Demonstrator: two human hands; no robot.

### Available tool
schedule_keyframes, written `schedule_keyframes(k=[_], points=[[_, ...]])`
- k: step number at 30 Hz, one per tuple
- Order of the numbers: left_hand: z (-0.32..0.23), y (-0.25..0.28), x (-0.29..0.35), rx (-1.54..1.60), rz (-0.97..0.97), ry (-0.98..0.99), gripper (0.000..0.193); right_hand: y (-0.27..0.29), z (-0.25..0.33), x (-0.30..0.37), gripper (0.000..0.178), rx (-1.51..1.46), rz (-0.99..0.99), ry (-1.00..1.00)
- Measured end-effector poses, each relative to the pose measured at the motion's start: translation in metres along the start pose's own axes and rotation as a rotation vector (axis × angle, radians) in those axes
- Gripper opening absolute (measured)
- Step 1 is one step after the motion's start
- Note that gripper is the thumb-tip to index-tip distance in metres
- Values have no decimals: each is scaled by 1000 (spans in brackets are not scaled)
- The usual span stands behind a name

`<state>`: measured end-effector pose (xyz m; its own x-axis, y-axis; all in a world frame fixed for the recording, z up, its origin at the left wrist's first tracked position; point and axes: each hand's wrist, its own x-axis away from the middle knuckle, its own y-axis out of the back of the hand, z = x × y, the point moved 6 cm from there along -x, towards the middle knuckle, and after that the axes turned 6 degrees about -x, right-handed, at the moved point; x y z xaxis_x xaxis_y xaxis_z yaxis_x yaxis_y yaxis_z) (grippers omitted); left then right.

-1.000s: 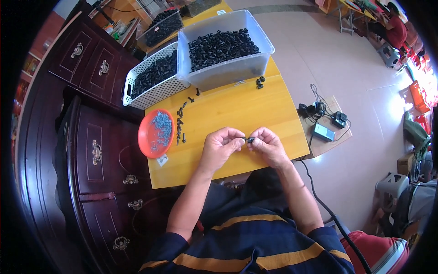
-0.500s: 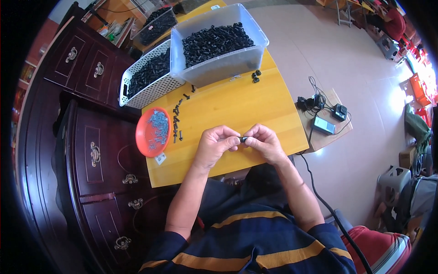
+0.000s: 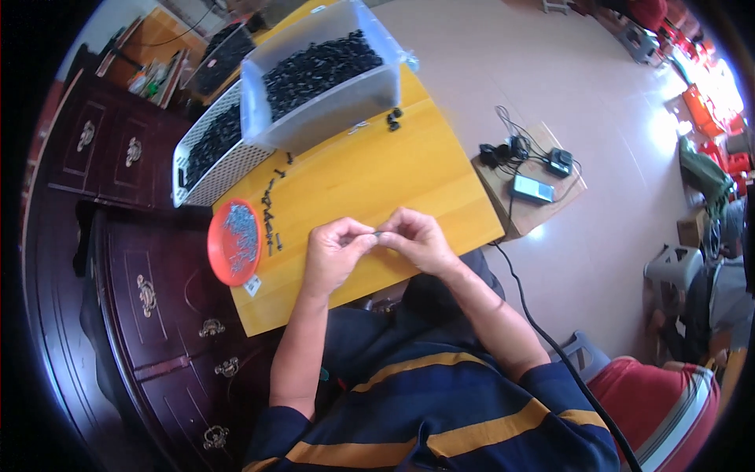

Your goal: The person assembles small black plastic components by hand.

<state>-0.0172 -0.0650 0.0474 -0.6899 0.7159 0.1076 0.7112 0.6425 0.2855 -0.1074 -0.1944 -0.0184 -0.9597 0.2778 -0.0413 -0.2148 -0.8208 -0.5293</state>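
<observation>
Over the near part of the yellow table (image 3: 393, 173), my left hand (image 3: 336, 253) and my right hand (image 3: 418, 241) meet fingertip to fingertip. Both are closed in a pinch on a small black part (image 3: 377, 234), mostly covered by the fingers. To the left of my left hand lies a ragged row of small black pieces (image 3: 268, 211), some apparently with screws in them. Beyond it, an orange-red plate (image 3: 216, 256) holds many small silvery screws (image 3: 242, 234).
A translucent bin (image 3: 338, 110) and a white perforated basket (image 3: 228, 175), both full of black parts, stand at the far left. Several black pieces (image 3: 394, 120) lie beside the bin. Right of the table, a low stand holds cables and a device (image 3: 532, 189). Dark drawers (image 3: 173, 299) stand left.
The whole view has shifted, so the table and bins appear further left. My hands stay together at the table's near part, and the black part is now more hidden between the fingertips.
</observation>
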Motion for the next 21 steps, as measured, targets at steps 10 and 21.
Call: schedule_keyframes(k=[10, 21], points=[[-48, -10, 6, -363, -86, -341, 19, -8, 6, 4, 14, -280, 30, -22], [-94, -50, 22, -931, -130, -604, 45, -16, 13, 22, 16, -722, 0, -113]])
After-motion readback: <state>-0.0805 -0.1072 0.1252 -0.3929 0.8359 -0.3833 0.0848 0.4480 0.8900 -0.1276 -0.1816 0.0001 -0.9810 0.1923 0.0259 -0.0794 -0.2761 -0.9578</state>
